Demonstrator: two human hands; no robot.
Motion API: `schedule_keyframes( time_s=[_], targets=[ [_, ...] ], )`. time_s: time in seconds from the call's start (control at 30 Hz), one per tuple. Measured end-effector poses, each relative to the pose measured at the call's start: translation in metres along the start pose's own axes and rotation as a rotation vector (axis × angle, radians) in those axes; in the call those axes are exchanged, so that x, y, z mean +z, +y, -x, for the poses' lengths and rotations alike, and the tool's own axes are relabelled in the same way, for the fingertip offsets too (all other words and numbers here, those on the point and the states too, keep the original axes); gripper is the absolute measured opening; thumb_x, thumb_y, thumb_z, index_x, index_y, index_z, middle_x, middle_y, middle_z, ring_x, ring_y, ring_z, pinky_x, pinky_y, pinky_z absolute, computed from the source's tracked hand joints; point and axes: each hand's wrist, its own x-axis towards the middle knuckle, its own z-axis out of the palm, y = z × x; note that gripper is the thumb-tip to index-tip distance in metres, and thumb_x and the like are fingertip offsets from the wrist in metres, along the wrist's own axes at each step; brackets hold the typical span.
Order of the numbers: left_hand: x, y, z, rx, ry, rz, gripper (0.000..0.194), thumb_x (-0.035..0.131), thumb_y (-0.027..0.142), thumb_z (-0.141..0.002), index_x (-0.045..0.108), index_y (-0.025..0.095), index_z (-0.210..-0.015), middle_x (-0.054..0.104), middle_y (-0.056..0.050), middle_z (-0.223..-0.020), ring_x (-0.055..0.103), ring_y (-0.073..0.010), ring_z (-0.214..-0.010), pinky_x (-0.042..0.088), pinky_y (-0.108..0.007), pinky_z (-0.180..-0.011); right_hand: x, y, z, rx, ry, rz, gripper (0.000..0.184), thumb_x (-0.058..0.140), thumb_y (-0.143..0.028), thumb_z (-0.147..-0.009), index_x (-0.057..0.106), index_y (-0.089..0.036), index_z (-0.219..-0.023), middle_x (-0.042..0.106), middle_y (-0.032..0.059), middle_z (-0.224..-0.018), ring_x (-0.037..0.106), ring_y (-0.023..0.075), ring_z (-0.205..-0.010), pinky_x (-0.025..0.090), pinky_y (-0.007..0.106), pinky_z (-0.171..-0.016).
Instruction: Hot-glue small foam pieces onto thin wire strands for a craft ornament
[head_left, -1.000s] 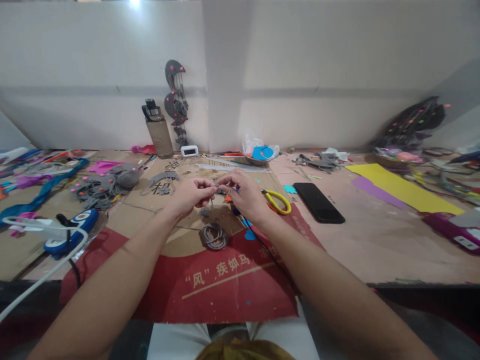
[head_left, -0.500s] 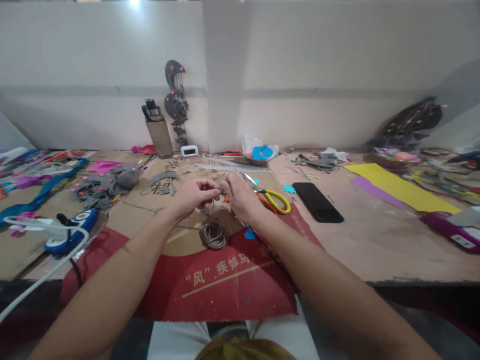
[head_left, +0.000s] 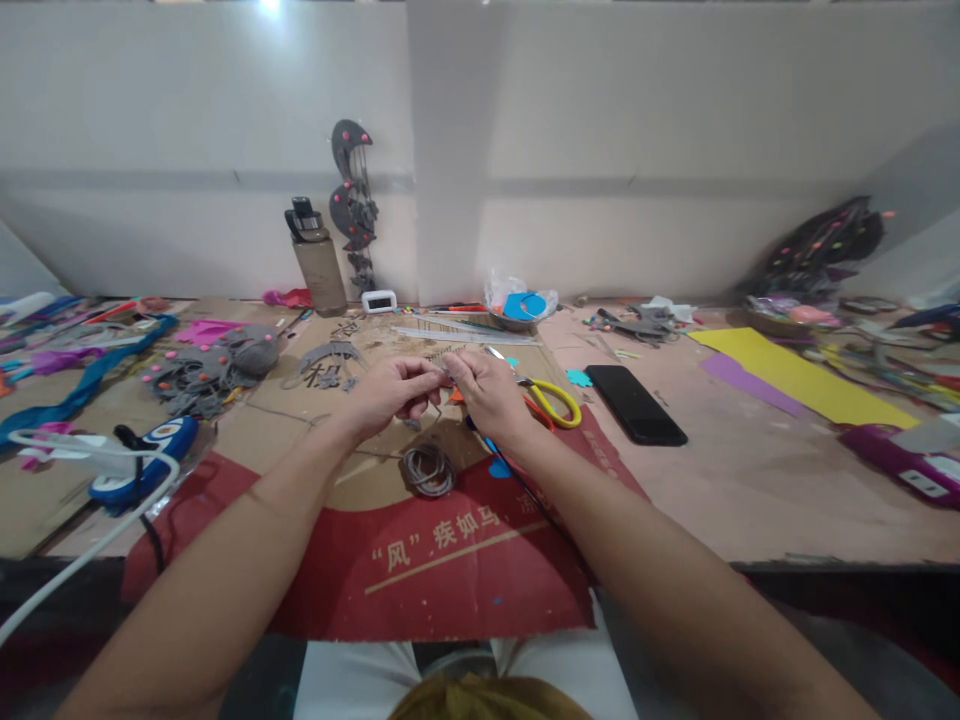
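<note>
My left hand and my right hand meet over the cardboard sheet, fingertips pinched together. Between them is a thin grey cord, its short visible length hanging below the fingers; the pinched part is mostly hidden. Just below my hands lies a coil of grey cord. To the right of my right hand are scissors with yellow and orange handles. A blue paper cutout rests under my right wrist, and a grey felt piece lies left of my left hand.
A black phone lies to the right, with yellow sheets beyond it. At the back stand a bottle and a small white clock. Grey felt pieces with pink balls and a blue power strip lie left.
The fingertips have shifted slightly right, still pinched together. My right hand has turned a little, and more blue shows beneath its wrist. The cord coil stays in place.
</note>
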Motion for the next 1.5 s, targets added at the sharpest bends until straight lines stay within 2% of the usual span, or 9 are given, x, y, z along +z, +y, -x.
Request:
schedule_keyframes(
  time_s=[0.2, 0.47, 0.6, 0.8, 1.03, 1.17, 1.3, 1.4, 1.5],
  targets=[
    [0.000, 0.001, 0.001, 0.012, 0.072, 0.018, 0.027, 0.067, 0.040, -0.074, 0.060, 0.014, -0.074, 0.057, 0.001, -0.058, 0.043, -0.0031, -0.040, 0.025, -0.017, -0.038, 0.002, 0.007, 0.003, 0.103, -0.051, -0.197, 0.056, 0.017, -0.059, -0.092, 0.045, -0.020, -0.062, 0.045, 0.0000, -0.058, 0.044, 0.0126, -0.057, 0.036, 0.025, -0.056],
    [0.000, 0.000, -0.001, 0.030, 0.119, 0.015, 0.025, 0.067, 0.037, -0.073, 0.058, 0.014, -0.068, 0.050, 0.004, -0.049, 0.037, -0.0029, -0.037, 0.022, -0.018, -0.037, -0.001, 0.007, 0.002, 0.077, -0.023, -0.355, 0.040, 0.022, -0.055, -0.093, 0.046, -0.023, -0.092, 0.044, -0.0018, -0.071, 0.047, 0.0114, -0.060, 0.039, 0.024, -0.057],
    [-0.001, -0.001, -0.001, 0.019, 0.132, 0.017, 0.024, 0.067, 0.037, -0.072, 0.058, 0.015, -0.069, 0.048, 0.004, -0.049, 0.036, -0.0034, -0.037, 0.021, -0.018, -0.037, -0.005, 0.005, 0.003, -0.002, -0.019, -0.266, 0.038, 0.026, -0.053, -0.093, 0.045, -0.021, -0.100, 0.049, -0.0002, -0.077, 0.049, 0.0124, -0.066, 0.039, 0.026, -0.063],
    [0.000, 0.001, 0.000, 0.032, 0.123, -0.003, 0.025, 0.068, 0.036, -0.072, 0.057, 0.015, -0.066, 0.044, 0.005, -0.048, 0.034, -0.0035, -0.039, 0.020, -0.019, -0.038, -0.007, 0.003, 0.003, -0.119, -0.026, 0.008, 0.026, 0.040, -0.043, -0.092, 0.050, -0.018, -0.090, 0.055, 0.0029, -0.082, 0.049, 0.0146, -0.075, 0.036, 0.027, -0.068],
    [0.004, 0.002, 0.000, 0.050, 0.060, -0.002, 0.025, 0.068, 0.038, -0.073, 0.059, 0.015, -0.074, 0.044, 0.005, -0.049, 0.035, -0.0041, -0.040, 0.022, -0.019, -0.039, -0.004, 0.000, 0.002, -0.043, -0.007, 0.228, 0.032, 0.033, -0.036, -0.095, 0.049, -0.020, -0.073, 0.054, 0.0020, -0.071, 0.045, 0.0145, -0.065, 0.031, 0.027, -0.061],
    [0.006, 0.000, 0.001, 0.067, 0.058, -0.030, 0.027, 0.069, 0.040, -0.072, 0.060, 0.016, -0.082, 0.045, 0.006, -0.048, 0.033, -0.0043, -0.038, 0.020, -0.019, -0.037, -0.005, -0.001, 0.002, 0.007, -0.015, 0.146, 0.042, 0.031, -0.046, -0.095, 0.050, -0.020, -0.067, 0.053, 0.0006, -0.064, 0.046, 0.0133, -0.060, 0.029, 0.026, -0.058],
    [0.007, 0.000, 0.002, 0.067, 0.085, -0.062, 0.028, 0.066, 0.043, -0.074, 0.061, 0.016, -0.078, 0.044, 0.006, -0.046, 0.032, -0.0040, -0.037, 0.019, -0.019, -0.036, -0.005, 0.000, 0.003, 0.048, -0.044, 0.025, 0.050, 0.031, -0.054, -0.092, 0.053, -0.020, -0.064, 0.051, -0.0002, -0.057, 0.047, 0.0132, -0.057, 0.030, 0.025, -0.056],
    [0.007, 0.001, 0.002, 0.069, 0.100, -0.072, 0.030, 0.066, 0.045, -0.074, 0.061, 0.015, -0.075, 0.043, 0.006, -0.046, 0.032, -0.0040, -0.037, 0.020, -0.019, -0.037, -0.004, 0.000, 0.003, 0.050, -0.068, 0.003, 0.049, 0.030, -0.053, -0.093, 0.052, -0.020, -0.064, 0.048, -0.0007, -0.055, 0.045, 0.0134, -0.057, 0.031, 0.025, -0.056],
    [0.007, 0.002, 0.001, 0.066, 0.105, -0.086, 0.029, 0.066, 0.044, -0.074, 0.061, 0.015, -0.075, 0.041, 0.006, -0.046, 0.031, -0.0041, -0.039, 0.019, -0.020, -0.038, -0.002, -0.001, 0.003, 0.016, -0.040, 0.045, 0.038, 0.030, -0.043, -0.095, 0.047, -0.020, -0.070, 0.049, 0.0000, -0.064, 0.044, 0.0138, -0.062, 0.032, 0.026, -0.059]
  ],
)
